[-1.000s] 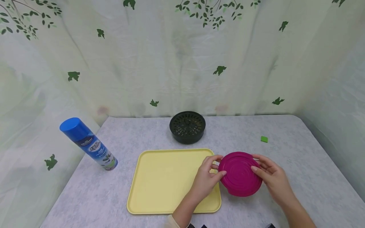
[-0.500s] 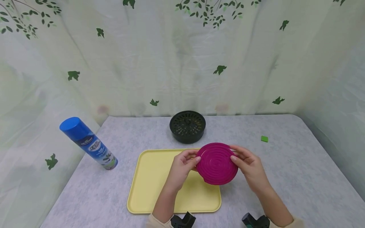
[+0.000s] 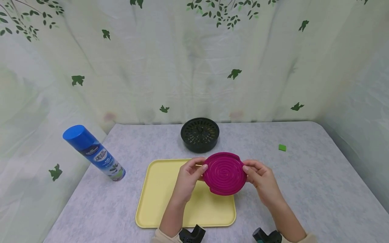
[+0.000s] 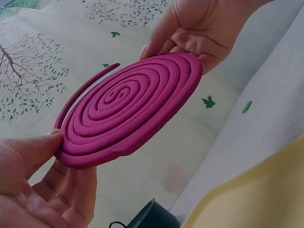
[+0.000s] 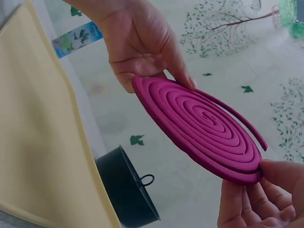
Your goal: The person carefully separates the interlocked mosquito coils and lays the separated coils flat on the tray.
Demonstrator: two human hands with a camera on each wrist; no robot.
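And here's the pink coil [image 3: 225, 173] up in the air, left hand [image 3: 186, 177] pinching its rim at nine o'clock, right hand [image 3: 263, 180] pinching it at three, and the wrist views show one outer strand standing apart! In the head view it overlaps the yellow tray [image 3: 161, 195] at the tray's two o'clock corner. Around the coil on the grey surface [image 3: 313, 189]: black tin [image 3: 200, 135] at eleven, green square [image 3: 282, 147] at two, blue spray can [image 3: 95, 153] out at nine.
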